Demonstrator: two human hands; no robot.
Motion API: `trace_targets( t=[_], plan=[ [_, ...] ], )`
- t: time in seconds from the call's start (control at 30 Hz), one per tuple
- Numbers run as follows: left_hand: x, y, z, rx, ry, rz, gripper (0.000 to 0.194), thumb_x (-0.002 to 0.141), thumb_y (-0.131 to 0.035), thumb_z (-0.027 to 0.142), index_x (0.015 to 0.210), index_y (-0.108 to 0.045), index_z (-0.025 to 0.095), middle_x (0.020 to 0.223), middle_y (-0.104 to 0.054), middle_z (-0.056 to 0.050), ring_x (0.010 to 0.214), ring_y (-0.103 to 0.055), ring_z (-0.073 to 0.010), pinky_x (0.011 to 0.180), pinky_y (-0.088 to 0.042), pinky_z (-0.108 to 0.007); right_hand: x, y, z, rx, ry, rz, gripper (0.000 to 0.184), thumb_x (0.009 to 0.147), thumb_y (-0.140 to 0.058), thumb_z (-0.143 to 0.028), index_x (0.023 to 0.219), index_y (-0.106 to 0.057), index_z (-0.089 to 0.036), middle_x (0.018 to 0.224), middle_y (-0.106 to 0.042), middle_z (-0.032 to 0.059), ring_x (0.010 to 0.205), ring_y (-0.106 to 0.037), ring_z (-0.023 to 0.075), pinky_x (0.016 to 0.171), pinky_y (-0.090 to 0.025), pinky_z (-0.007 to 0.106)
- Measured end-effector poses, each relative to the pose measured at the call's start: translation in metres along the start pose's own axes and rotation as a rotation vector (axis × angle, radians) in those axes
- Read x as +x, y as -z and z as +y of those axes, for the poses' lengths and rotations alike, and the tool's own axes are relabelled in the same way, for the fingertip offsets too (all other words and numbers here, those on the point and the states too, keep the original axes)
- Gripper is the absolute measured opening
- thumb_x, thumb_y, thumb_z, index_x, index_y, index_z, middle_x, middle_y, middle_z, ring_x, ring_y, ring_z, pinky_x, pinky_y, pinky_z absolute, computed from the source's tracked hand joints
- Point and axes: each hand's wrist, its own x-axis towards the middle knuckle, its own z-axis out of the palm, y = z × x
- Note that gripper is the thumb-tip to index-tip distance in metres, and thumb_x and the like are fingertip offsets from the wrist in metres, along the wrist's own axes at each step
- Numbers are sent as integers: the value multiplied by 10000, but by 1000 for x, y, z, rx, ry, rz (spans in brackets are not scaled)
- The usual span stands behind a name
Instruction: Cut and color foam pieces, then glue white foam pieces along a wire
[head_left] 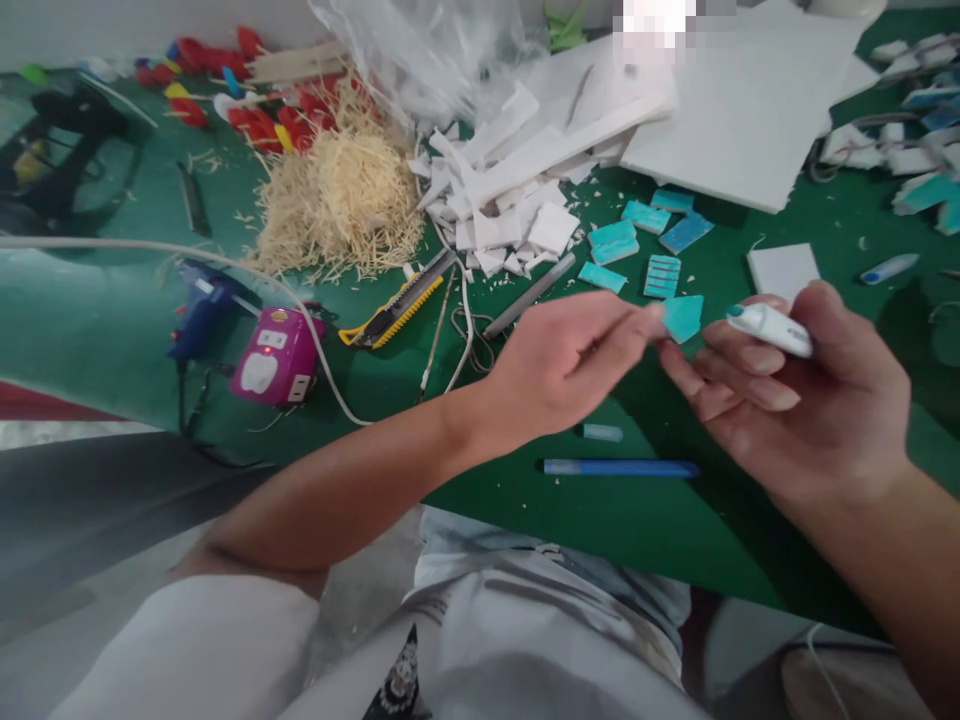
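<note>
Between the pinched fingertips of my left hand [574, 365] is a small piece with a teal face [685, 318], roughly five-sided. My right hand [817, 410], palm turned up, has its fingers curled round a white marker [772, 330] whose teal tip points left toward the piece. One right fingertip is close under the piece; whether it touches I cannot tell. Just beyond lie several small teal-coloured pieces, among them a tile with dark stripes [662, 277]. A plain white square [784, 272] rests behind the marker. Nearer my body are a blue pen [622, 468] and a pale cap [602, 432].
White foam scraps [517, 220] and large white boards [727, 110] cover the back. Left of them are a heap of thin wooden sticks [352, 200], a yellow cutter knife [397, 305], a blue glue gun [206, 305] and a magenta socket box [274, 355] with a trailing cable.
</note>
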Motion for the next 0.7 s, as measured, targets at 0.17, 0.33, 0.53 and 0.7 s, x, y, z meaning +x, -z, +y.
trace_targets(
  t=[0.17,0.33,0.53,0.7],
  plan=[
    [1,-4,-4,138,-9,3,214,1052,-697,361,1188,-740,201,1097,-800,-46,901,-738,-147,835,-599,-271,1,11,3,109,69,-153,392,810,-885,-578,656,-645,-309,513,-508,-124,373,-400,60,678,-655,302],
    [3,-16,-5,155,-108,-101,175,991,-798,297,975,-691,160,962,-784,-35,965,-756,-157,826,-571,-233,1,17,4,195,24,-335,234,820,-922,-515,776,-788,-328,533,-593,-90,369,-417,57,416,-462,224],
    [9,2,-4,331,-80,9,430,1120,-545,268,702,-599,185,690,-638,15,640,-582,-99,614,-401,-247,0,8,1,182,49,-277,241,778,-953,-507,735,-784,-341,471,-505,-137,300,-241,25,752,-707,386],
    [12,30,-9,520,88,64,336,1112,-568,349,842,-708,207,685,-710,17,611,-590,-113,624,-418,-272,2,4,3,206,58,-101,323,621,-1033,-526,654,-774,-336,524,-589,-110,380,-413,42,764,-700,320]
  ],
)
